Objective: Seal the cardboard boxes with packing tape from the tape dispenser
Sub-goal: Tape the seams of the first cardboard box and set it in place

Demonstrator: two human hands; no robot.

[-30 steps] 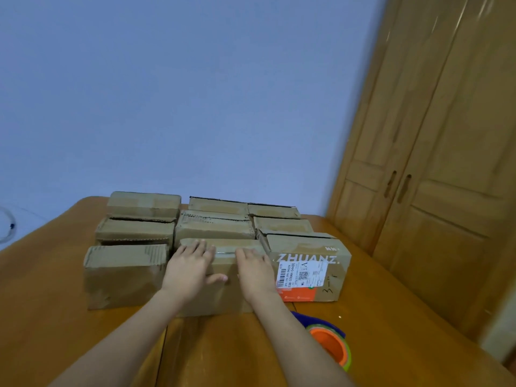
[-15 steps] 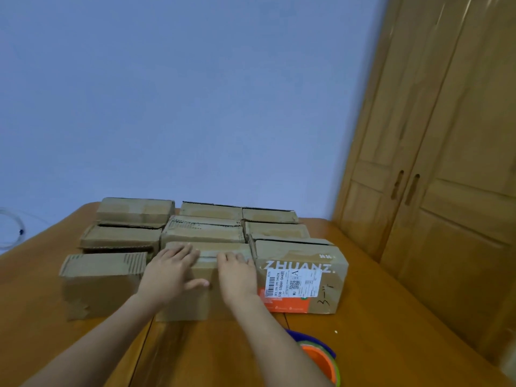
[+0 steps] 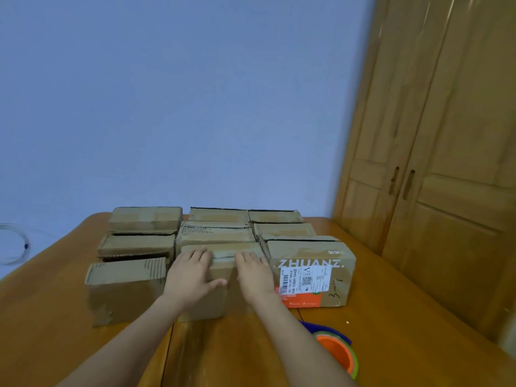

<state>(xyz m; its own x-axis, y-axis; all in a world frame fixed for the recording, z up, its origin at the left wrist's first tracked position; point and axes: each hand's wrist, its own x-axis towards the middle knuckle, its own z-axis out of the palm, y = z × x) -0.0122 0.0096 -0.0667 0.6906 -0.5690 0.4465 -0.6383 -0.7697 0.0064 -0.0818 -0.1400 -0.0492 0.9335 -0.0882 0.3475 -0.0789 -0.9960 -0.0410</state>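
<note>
Blue wall behind, wooden cupboard doors [image 3: 435, 191] off to the right, and a wooden worktop [image 3: 391, 275] crowded with cardboard boxes in three rows. Both hands are down on the front middle box [image 3: 220, 272]: left hand [image 3: 190, 277] flat across its top edge with the thumb spread over the front face, right hand [image 3: 255, 275] flat beside it, fingers straight, pressing and gripping nothing. The tape dispenser [image 3: 337, 350], orange roll showing, lies untouched on the worktop near the right forearm.

Risks from here: the flaps may spring back up once a hand lifts away for the dispenser, leaving a gap under the tape. That right forearm could nudge the dispenser off toward the near edge. The boxes sit tight together, so dragging one might shift the labelled ZHUANZ box [image 3: 310, 272] touching it.

Hard to read: the box's top seam under the hands, whether any tape is already on it, and the dispenser's blade, partly behind the arm.
</note>
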